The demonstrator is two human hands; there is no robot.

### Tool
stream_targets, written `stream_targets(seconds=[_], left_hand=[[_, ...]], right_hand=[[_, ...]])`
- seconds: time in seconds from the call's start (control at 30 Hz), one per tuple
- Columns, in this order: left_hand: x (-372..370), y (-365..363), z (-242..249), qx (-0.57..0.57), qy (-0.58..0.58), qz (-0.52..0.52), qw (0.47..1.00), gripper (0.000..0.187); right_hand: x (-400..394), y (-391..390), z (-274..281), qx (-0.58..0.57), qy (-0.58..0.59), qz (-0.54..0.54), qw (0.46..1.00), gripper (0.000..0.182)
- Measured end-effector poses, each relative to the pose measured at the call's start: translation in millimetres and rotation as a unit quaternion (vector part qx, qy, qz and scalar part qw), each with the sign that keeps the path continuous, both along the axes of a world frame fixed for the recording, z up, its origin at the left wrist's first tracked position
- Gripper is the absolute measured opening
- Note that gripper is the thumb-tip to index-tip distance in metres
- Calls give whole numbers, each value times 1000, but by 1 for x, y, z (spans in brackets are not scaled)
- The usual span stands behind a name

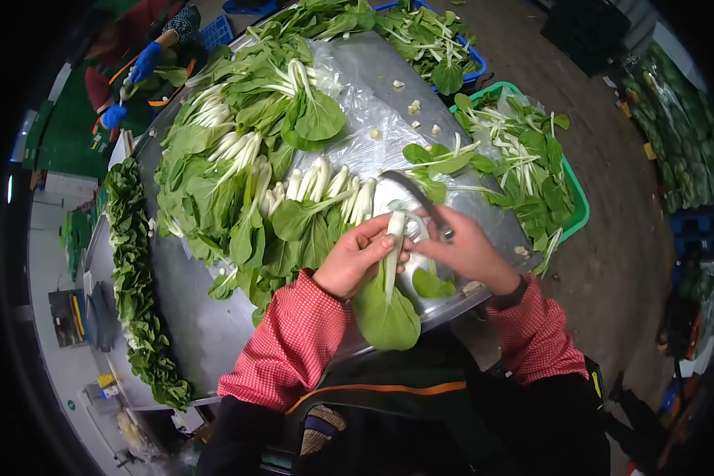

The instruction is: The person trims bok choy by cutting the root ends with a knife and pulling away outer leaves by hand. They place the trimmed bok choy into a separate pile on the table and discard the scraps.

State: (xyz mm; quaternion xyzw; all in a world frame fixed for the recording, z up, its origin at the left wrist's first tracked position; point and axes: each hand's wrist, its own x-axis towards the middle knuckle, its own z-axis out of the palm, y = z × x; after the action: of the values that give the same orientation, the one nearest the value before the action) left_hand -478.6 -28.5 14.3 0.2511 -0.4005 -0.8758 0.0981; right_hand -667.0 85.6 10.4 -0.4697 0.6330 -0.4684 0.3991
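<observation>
My left hand [358, 255] is closed around the white stem of a bok choy [387, 316], whose broad green leaf hangs down toward my lap. In my right hand [470, 249] is a curved knife [412, 189], its dark blade arching up and to the left over the table. The right fingers are right beside the stem, where a second leaf [433, 284] hangs from a pale stalk between the hands. Just beyond my left hand lies a large pile of bok choy [238, 166], white stems and green leaves heaped on the metal table [184, 333].
A green crate [582, 198] of loose leaves stands at the table's right, with a blue crate [477, 62] behind it. Clear plastic sheet [365, 119] and small cut bits lie on the table. Leafy greens [139, 301] line the left edge. A person in blue gloves [144, 63] works at far left.
</observation>
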Motion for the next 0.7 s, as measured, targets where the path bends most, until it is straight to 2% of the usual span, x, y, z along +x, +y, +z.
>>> stream_targets(seconds=[0.03, 0.07, 0.13, 0.17, 0.27, 0.33, 0.4, 0.47, 0.57, 0.7], left_hand=[[-1, 2, 1, 2, 4, 7, 1000, 45], [0, 4, 2, 5, 7, 15, 1000, 44], [16, -5, -8, -45, -46, -46, 997, 41], [23, -5, -8, -46, -51, -46, 997, 39], [42, 0, -10, -32, -62, -1, 998, 33], [54, 2, -13, -38, -85, 26, 995, 31], [66, -1, -13, -68, -123, 38, 989, 30], [74, -3, -14, -124, -159, 58, 978, 27], [81, -4, -15, -148, -196, 130, 961, 22], [89, -8, -19, -240, -243, 131, 931, 30]], right_hand=[[5, -4, -4, -58, -31, 20, 998, 29], [2, -4, -7, -20, 19, 4, 1000, 30], [-16, -5, -14, 54, 119, -19, 991, 32], [-25, -5, -17, 100, 241, -39, 965, 36], [-26, -7, -32, 10, 420, -65, 905, 38], [-5, -32, -38, -7, 314, -53, 948, 45], [11, -71, -35, 86, 174, -6, 981, 48], [16, -117, -72, 133, 138, -29, 981, 50], [24, -146, -112, 111, 162, -23, 980, 48], [25, -130, -105, 102, 76, -20, 992, 43]])
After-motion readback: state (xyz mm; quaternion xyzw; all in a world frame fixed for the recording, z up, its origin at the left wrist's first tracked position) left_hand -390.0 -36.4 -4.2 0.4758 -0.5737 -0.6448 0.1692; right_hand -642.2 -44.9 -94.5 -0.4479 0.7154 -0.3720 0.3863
